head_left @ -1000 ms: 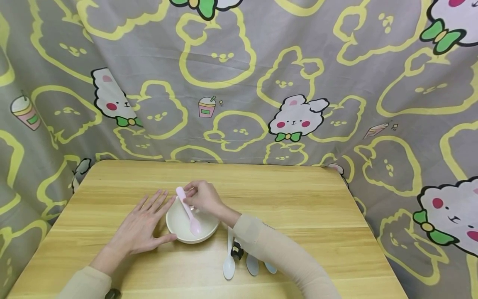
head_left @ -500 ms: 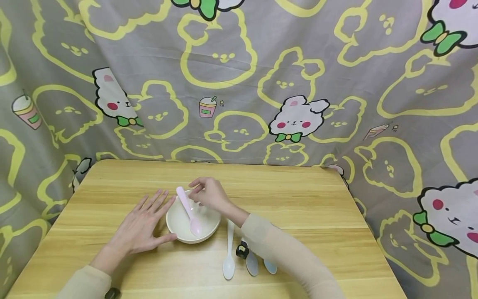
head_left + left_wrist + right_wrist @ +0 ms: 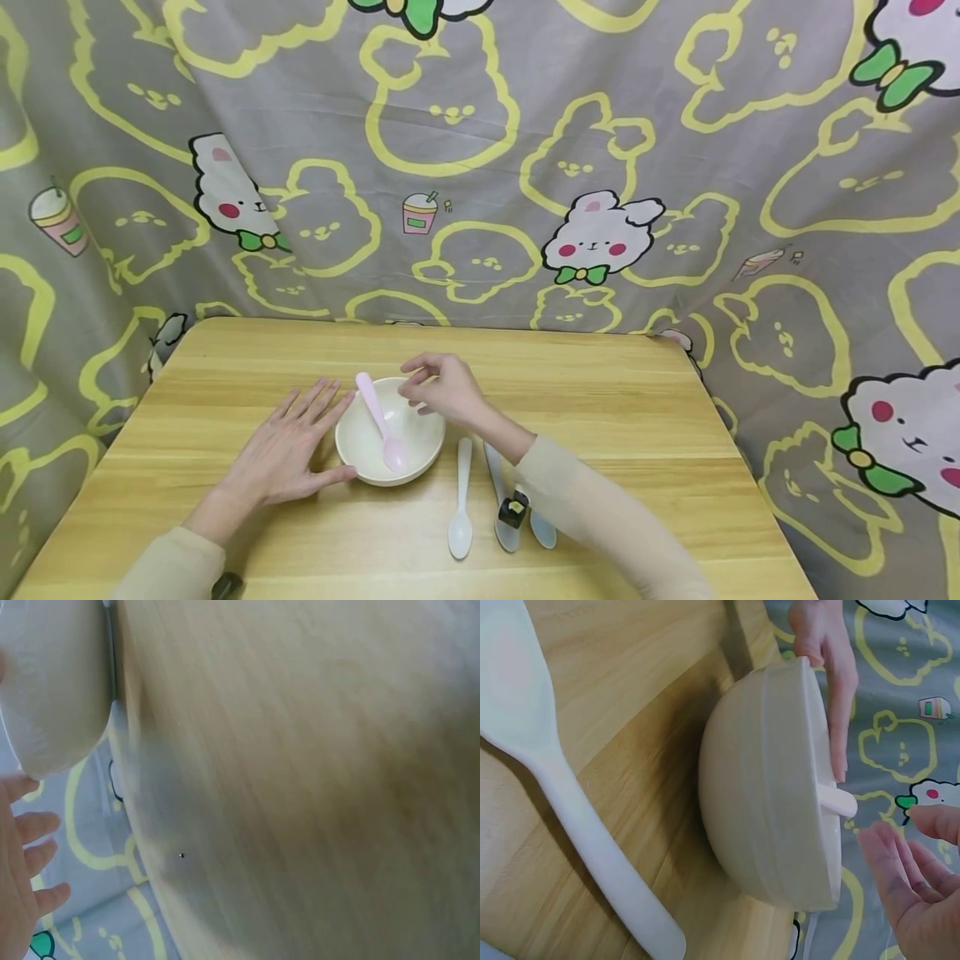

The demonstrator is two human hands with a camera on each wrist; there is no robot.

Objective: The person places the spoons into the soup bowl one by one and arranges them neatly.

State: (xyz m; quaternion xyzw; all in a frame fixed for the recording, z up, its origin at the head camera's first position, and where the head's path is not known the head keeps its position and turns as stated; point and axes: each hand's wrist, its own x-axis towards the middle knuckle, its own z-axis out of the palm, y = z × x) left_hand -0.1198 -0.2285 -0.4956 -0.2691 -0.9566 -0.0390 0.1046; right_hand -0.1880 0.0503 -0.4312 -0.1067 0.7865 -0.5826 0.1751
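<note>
A cream bowl [image 3: 352, 437] stands on the table with a pink spoon [image 3: 380, 423] resting in it, its handle leaning out over the far left rim. My left hand [image 3: 288, 450] lies spread at the bowl's left side, fingertips and thumb right at the rim. Over the far right rim hovers my right hand [image 3: 448, 390], fingers loosely bent and nothing between them. From the right wrist view, the handle tip of the pink spoon [image 3: 840, 801] pokes past the rim, apart from the fingers of my right hand [image 3: 915, 877].
A white spoon [image 3: 461, 504] lies on the wooden table [image 3: 615, 400] right of the bowl. Beside it are a greyish spoon [image 3: 495, 475] and a bluish spoon [image 3: 543, 530], both partly covered by the right wrist camera and sleeve. A patterned curtain [image 3: 480, 125] hangs behind the table.
My right hand has let go of the pink spoon's handle and drawn back to the right. The spoon stays in the bowl, and the left hand has kept its place.
</note>
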